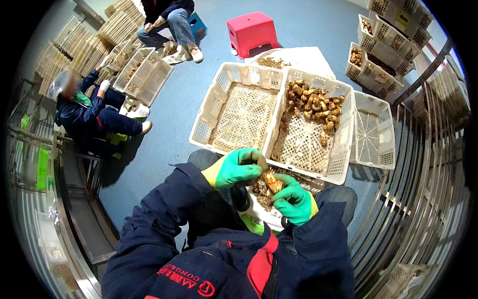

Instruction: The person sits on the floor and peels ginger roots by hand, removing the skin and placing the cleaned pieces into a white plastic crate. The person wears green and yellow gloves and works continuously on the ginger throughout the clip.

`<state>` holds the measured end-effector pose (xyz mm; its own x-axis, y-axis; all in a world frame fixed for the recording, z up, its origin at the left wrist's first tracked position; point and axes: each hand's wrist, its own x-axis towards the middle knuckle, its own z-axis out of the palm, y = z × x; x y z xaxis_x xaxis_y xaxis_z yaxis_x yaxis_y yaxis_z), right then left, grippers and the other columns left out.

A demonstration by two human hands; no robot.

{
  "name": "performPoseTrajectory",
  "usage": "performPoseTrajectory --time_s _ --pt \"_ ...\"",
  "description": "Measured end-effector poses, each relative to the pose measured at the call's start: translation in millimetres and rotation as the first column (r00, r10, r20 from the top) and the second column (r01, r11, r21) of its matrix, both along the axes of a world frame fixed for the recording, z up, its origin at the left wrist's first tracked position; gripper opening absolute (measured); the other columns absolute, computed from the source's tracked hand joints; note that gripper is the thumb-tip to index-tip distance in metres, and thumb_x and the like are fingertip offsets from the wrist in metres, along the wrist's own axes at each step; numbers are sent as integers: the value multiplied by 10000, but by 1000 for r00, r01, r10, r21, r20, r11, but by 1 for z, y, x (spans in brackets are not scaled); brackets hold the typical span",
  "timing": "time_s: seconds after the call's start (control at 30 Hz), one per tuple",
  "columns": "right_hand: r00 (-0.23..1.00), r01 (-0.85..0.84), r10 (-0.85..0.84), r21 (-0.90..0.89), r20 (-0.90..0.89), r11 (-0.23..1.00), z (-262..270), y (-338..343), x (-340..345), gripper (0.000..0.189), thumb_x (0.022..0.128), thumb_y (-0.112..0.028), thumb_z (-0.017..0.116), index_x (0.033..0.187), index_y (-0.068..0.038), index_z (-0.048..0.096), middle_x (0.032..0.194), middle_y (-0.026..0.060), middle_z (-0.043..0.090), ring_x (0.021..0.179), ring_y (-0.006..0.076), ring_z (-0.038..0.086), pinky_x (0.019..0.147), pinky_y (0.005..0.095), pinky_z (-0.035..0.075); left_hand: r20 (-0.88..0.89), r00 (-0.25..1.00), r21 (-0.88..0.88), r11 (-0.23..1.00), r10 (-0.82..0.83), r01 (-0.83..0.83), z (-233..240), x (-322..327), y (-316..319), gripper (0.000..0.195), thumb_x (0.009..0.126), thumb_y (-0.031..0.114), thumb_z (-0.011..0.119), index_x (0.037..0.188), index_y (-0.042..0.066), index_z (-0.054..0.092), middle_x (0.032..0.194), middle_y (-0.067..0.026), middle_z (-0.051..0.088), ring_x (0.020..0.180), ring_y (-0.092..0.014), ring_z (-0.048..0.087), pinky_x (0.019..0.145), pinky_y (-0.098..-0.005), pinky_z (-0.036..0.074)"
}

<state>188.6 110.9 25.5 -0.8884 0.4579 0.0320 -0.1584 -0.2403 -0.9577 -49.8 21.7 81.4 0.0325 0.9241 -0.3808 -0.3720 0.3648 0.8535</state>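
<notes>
A brown, soil-stained mushroom (273, 182) is held up between my two hands, over my lap. My right hand (293, 202), in a green rubber-coated glove, pinches its lower end between thumb and fingers. My left hand (239, 170), gloved alike, has thumb and fingers bent together at its upper end; whether it grips the mushroom or some small thing is hidden. Just beyond my hands stand two white perforated plastic crates. The right crate (310, 149) has a heap of mushrooms (315, 101) at its far side. Only dirt shows in the left crate (242, 116).
Dark trimmings (263, 196) lie on white sheeting below my hands. A red stool (252, 31) stands beyond the crates, and a smaller crate (368, 130) to their right. Stacked crates (384, 56) and metal racks (403, 179) line the right. Two people sit by crates (143, 74) at the left.
</notes>
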Motion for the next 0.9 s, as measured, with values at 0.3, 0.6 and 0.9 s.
performPoseTrajectory --time_s 0.3,0.6,0.9 --pt "990 37 -128 788 53 614 0 -7 -9 187 723 -81 776 895 -43 714 1235 244 568 1065 387 617 880 427 519 84 963 -37 966 258 -255 -41 50 -27 423 955 181 653 1311 -4 519 1160 -43 624 1063 -105 572 930 -271 473" --pt "919 330 -334 54 208 943 -9 -6 8 117 926 -90 664 1006 -8 640 820 4 653 713 66 570 640 229 456 -84 990 -116 986 111 -120 -51 37 -34 382 974 217 602 1281 1 530 1055 -27 633 917 -94 579 815 -269 488" --pt "898 297 -298 53 323 953 -5 -6 -6 121 901 -93 657 971 6 652 999 80 668 825 99 590 704 266 482 -823 562 218 957 75 191 -52 42 -30 363 852 210 705 1123 -20 632 962 -171 638 865 -295 629 765 -382 502"
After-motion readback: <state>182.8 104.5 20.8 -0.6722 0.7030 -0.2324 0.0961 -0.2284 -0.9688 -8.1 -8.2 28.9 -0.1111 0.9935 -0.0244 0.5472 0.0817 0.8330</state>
